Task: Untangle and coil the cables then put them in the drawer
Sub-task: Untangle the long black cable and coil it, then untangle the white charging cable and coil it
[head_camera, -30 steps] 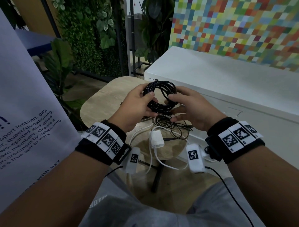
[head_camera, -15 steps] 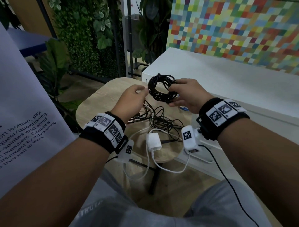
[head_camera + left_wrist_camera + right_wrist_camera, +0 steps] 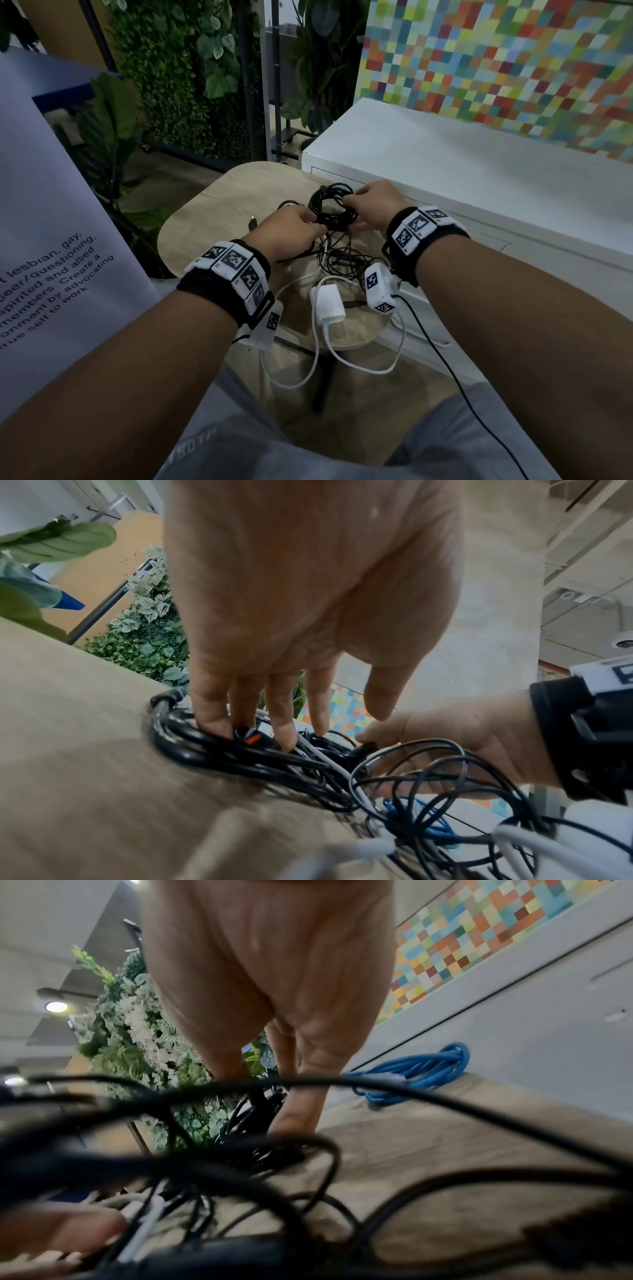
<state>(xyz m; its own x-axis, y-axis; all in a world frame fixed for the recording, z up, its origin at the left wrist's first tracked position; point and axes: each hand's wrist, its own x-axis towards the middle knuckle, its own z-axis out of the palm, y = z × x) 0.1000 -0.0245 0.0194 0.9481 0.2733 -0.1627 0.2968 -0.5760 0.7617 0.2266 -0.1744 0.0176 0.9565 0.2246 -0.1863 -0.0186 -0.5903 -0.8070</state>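
1. The far and left part of the small wooden table point(image 3: 212, 219) lies bare, open to a hand.
2. Its middle and near part is filled by loose black cables point(image 3: 342, 260), white cables point(image 3: 308, 370) and a white charger point(image 3: 329, 303).
3. On the right the white cabinet point(image 3: 479, 178) stands just beside the table and blocks that side.
4. A blue coiled cable point(image 3: 421, 1074) occupies the table's right edge by the cabinet.

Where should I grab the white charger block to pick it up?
Pinch the white charger block by its two long flat sides, coming straight down from above. It lies flat near the front edge of the wooden table with its top bare. Avoid the end where its white cable leaves and hangs over the edge; both hands are busy farther back.
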